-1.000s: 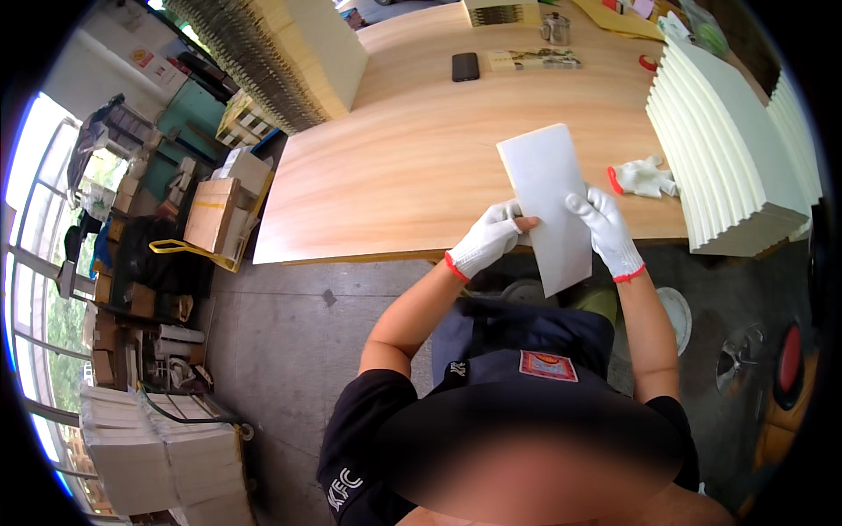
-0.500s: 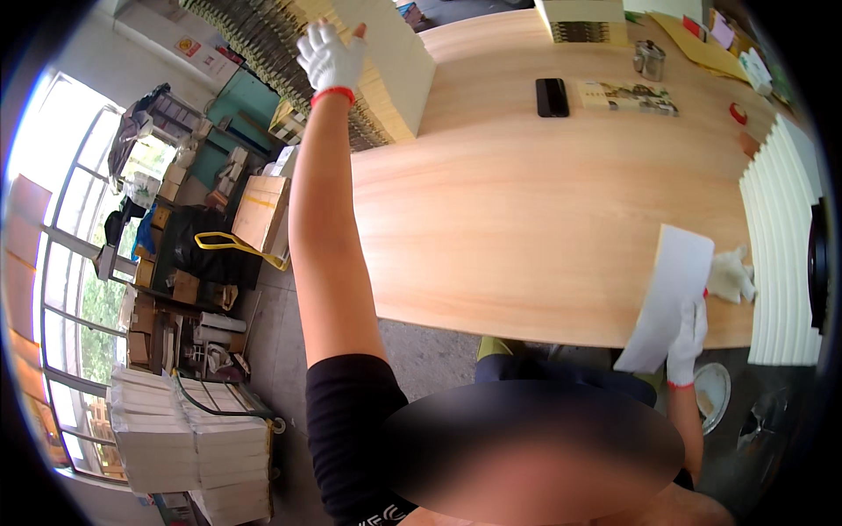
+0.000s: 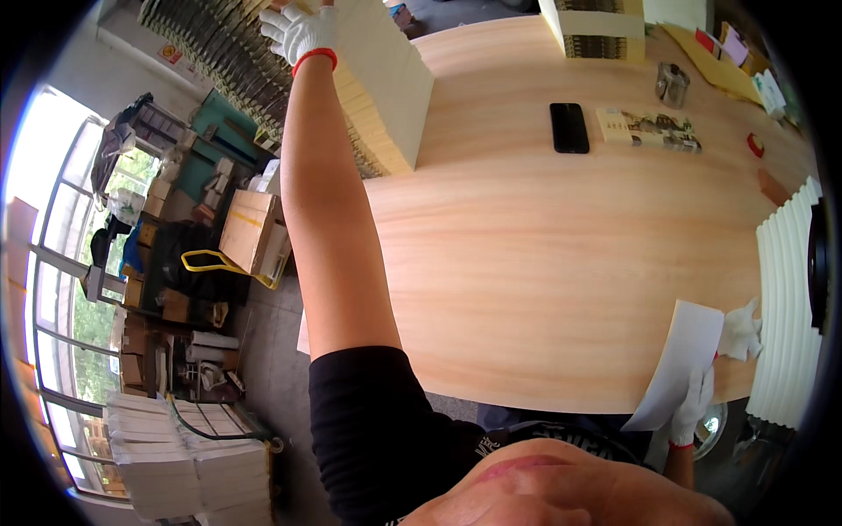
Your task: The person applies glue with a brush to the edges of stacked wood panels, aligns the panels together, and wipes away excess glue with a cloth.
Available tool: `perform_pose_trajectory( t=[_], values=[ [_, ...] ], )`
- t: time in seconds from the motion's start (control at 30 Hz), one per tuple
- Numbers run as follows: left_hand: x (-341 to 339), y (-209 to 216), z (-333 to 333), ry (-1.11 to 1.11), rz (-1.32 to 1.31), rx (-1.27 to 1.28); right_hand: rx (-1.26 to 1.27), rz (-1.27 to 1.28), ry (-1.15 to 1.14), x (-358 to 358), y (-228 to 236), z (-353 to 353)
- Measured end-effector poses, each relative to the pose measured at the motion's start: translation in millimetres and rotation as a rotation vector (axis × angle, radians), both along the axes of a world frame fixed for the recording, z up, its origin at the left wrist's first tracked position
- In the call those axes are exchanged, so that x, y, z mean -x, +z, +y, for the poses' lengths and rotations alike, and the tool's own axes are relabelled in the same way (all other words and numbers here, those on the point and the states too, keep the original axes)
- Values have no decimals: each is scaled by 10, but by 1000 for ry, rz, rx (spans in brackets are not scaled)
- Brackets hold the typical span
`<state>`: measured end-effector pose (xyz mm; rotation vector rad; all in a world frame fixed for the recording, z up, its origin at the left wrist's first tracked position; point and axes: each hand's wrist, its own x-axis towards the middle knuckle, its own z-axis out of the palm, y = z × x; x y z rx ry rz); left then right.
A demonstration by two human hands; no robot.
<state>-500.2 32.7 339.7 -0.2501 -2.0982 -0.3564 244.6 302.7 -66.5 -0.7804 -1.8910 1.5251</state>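
My left hand (image 3: 301,35), in a white glove with a red cuff, reaches far forward to a tall stack of books (image 3: 373,79) at the table's far left. Its fingers are spread over the stack's dark-patterned side; whether they press on it I cannot tell. At the near right edge of the table, my right hand (image 3: 693,405), gloved the same way, grips a curved white sheet of paper (image 3: 680,355), held upright. Beside that sheet, a loose white glove (image 3: 744,330) lies by a row of white folded paper stacks (image 3: 783,302).
On the wooden table (image 3: 526,263) lie a black phone (image 3: 569,128), a printed booklet (image 3: 649,130) and a red-and-white roll (image 3: 755,145). A metal canister (image 3: 673,84) and another book stack (image 3: 601,33) stand farther back. Left of the table are a yellow-handled cart (image 3: 210,260) and paper bundles (image 3: 189,460).
My left hand has moved a little farther up and left along the book stack. My right hand still holds the sheet; the whole view has shifted, with the table now lower.
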Motion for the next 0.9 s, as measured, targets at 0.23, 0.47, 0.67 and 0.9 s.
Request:
perform_pose_trajectory(
  t=[0.23, 0.47, 0.67, 0.9],
  values=[
    [-229, -139, -6, 120, 225, 125, 72, 95, -63, 136, 97, -137],
    [-771, -41, -23, 58, 70, 222, 27, 76, -95, 110, 51, -126],
    [-815, -106, 12, -24, 52, 230, 22, 94, -107, 111, 42, -119],
    [-130, -3, -214, -108, 138, 51, 23, 102, -64, 103, 38, -103]
  ],
)
